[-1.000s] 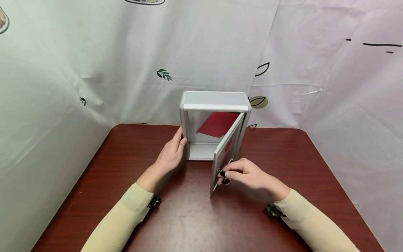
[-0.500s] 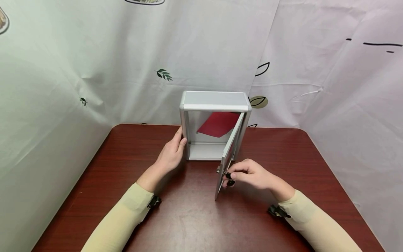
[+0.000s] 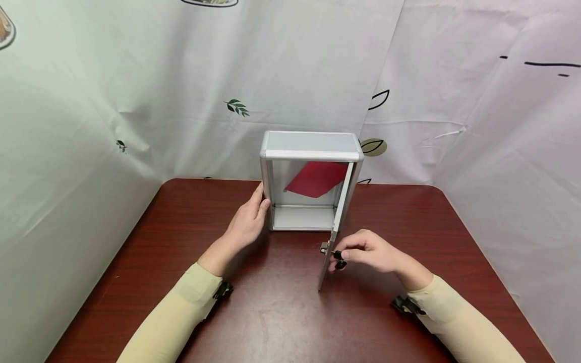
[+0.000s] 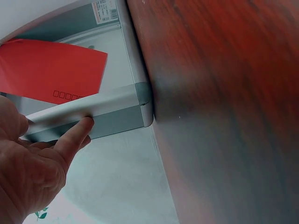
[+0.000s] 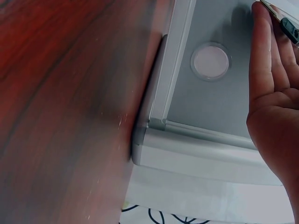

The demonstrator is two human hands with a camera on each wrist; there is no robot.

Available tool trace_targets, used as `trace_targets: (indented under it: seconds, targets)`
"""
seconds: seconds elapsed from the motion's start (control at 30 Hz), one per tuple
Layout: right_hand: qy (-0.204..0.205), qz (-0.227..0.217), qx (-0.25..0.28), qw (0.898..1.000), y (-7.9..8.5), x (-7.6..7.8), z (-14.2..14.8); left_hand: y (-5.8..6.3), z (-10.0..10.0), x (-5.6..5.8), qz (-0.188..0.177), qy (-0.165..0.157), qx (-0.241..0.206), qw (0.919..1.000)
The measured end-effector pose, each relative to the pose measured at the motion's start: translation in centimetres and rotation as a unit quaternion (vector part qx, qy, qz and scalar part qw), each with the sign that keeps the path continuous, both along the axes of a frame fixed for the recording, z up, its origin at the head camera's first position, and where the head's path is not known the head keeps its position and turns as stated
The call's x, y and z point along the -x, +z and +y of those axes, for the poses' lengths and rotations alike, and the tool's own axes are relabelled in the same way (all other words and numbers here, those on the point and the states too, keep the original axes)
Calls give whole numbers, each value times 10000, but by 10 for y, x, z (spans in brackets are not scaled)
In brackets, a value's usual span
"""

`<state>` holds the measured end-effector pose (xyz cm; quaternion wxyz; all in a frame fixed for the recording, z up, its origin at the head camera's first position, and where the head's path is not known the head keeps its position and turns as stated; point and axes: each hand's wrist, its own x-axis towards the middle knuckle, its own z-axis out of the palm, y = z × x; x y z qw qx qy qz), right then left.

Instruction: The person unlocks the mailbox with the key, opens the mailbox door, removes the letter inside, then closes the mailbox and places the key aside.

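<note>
The step in hand seems to be working the door by its key while the box is steadied. The silver-framed box (image 3: 310, 141) stands upright on the table (image 3: 272, 312), its hinged door (image 3: 339, 212) jutting toward the person and seen almost edge-on. The left hand (image 3: 245, 219) rests against the box's left side with fingers fairly straight, laid along the wall rather than wrapped round it — a brace more than a grasp. The right hand (image 3: 367, 252) has its thumb and fingers closed in a pinch on a black-headed key (image 3: 338, 255) at the door's lock (image 3: 324, 247); a second black key (image 3: 341, 264) hangs just below. Inside, a red envelope (image 3: 315, 180) sits tilted in the upper part of the box, a row of small printed squares near one edge in the left wrist view; what holds it up there cannot be made out. My judgement is that the next move calls for pulling on the key squarely with the door's arc, not twisting or bending it, with the left hand firm enough that the box does not slide. Reaching the envelope would call for the door well aside — and one hand free.
</note>
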<state>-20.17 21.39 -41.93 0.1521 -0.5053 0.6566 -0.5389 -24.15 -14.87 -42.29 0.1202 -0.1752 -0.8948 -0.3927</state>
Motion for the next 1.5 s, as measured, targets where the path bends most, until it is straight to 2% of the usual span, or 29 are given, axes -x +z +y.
trace_targets:
  seconds: [0.47,0.97,1.23,1.5]
  targets:
    - [205,33,139,9997,1,3,11,1,2,1,38,30,-23,10000]
    - [865,114,470,9951,-3,14,26,1,2,0,36,10,-61,10000]
    - [1067,-262,567,9923,-3,16,30,2,2,0,67,-7,-54,10000]
    - [1124,-370,548,9915,-2,16,32,2,1,-1,44,0,-62,10000]
